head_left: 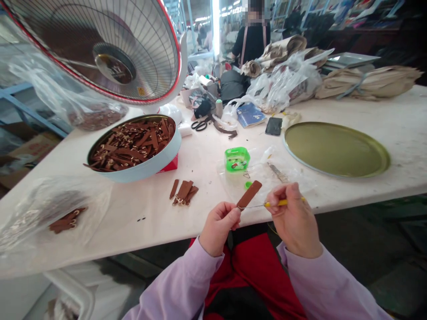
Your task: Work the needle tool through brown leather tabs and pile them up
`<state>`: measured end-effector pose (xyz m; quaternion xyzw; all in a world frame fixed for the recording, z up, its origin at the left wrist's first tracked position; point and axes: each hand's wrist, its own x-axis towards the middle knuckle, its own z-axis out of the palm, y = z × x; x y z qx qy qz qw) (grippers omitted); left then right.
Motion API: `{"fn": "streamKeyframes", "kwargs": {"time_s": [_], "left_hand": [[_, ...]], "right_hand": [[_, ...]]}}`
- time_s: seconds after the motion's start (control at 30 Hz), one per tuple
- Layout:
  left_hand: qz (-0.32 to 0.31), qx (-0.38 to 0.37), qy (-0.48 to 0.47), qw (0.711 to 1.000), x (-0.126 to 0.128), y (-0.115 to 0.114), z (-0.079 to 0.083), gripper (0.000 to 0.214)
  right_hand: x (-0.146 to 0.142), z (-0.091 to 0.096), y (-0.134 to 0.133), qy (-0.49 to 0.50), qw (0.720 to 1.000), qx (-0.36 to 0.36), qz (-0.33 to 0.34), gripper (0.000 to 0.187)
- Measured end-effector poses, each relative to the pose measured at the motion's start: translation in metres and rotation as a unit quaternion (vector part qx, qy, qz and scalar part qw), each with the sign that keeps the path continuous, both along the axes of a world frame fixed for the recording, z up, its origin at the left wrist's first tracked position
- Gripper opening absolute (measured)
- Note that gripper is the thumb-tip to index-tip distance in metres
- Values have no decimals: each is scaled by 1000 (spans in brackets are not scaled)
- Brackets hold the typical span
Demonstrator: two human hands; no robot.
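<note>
My left hand (218, 226) is closed on the lower end of a brown leather strip (249, 194), held upright over the table's front edge. My right hand (293, 218) pinches a thin tool with a yellow handle (278, 203); its metal tip points left and meets the strip's base. A small pile of finished brown strips (183, 192) lies on the table just left of my hands. A round tin (147, 166) full of several brown strips stands further left.
A gold tin lid (335, 149) lies at right, a small green box (236, 158) in the middle, clear plastic bags at left. A fan heater (110, 49), scissors (199, 125), a phone (274, 126) and bundles sit farther back. A person stands behind the table.
</note>
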<state>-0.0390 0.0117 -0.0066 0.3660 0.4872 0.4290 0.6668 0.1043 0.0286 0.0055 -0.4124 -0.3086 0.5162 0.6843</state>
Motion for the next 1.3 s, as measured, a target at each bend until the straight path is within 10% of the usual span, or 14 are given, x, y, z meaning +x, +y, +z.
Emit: {"fn": "streamKeyframes", "kwargs": {"time_s": [0.3, 0.5, 0.9, 1.1, 1.3], "left_hand": [[53, 58, 28, 996, -1, -24, 7, 9], [-18, 49, 66, 996, -2, -39, 21, 19], [43, 103, 160, 981, -22, -53, 8, 5], [153, 96, 501, 846, -103, 3, -25, 11], [157, 64, 603, 780, -171, 44, -38, 16]], "right_hand": [[19, 5, -33, -122, 989, 46, -69, 36], [-3, -1, -47, -317, 928, -7, 196, 34], [-37, -14, -42, -298, 898, -45, 322, 18], [-47, -22, -28, -220, 924, -70, 303, 42], [-46, -40, -22, -265, 903, -90, 325, 43]]}}
